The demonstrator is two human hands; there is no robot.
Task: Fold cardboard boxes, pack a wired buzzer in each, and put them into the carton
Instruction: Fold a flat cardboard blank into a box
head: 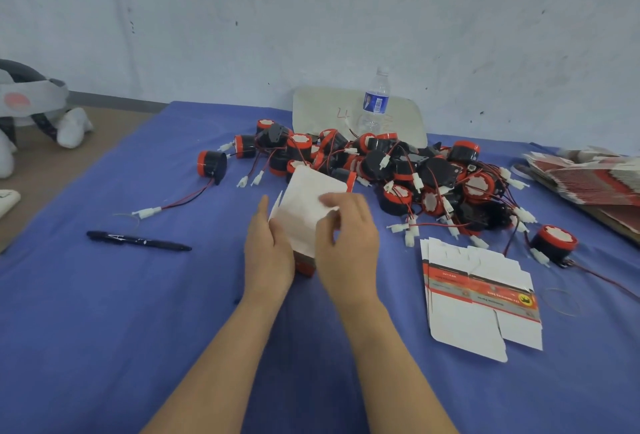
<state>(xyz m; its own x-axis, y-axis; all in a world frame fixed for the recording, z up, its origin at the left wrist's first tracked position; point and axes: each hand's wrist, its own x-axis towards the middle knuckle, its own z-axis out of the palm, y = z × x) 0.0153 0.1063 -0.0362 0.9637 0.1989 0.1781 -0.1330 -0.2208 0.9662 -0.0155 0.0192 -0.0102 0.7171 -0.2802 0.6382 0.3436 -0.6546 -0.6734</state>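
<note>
Both hands are at the middle of the table (104, 295), which has a blue cloth on it, and they hold one small cardboard box (304, 201) between them. The box is half folded and stands just in front of the big pile of buzzers (398, 170); its white inner side faces up and a red printed part shows at its lower end. The left hand (268, 253) grips the left side of the box, with one finger straight along the edge. The right hand (346, 236) has its fingers curled on the top right of the box, and it seems to pinch a white flap there, though the fingertips are a little blurred. The buzzers in the pile are black and red, with thin red and black wires and white plugs. One single buzzer (211, 163) lies apart at the left of the pile, and another one (554, 243) at the right. A few flat unfolded boxes (481, 302) lie to the right of the hands, and a bigger stack of flat boxes (588, 177) is at the right edge. A black pen (138, 241) lies to the left of the hands. A water bottle (375, 101) stands behind the pile, near the wall.
</note>
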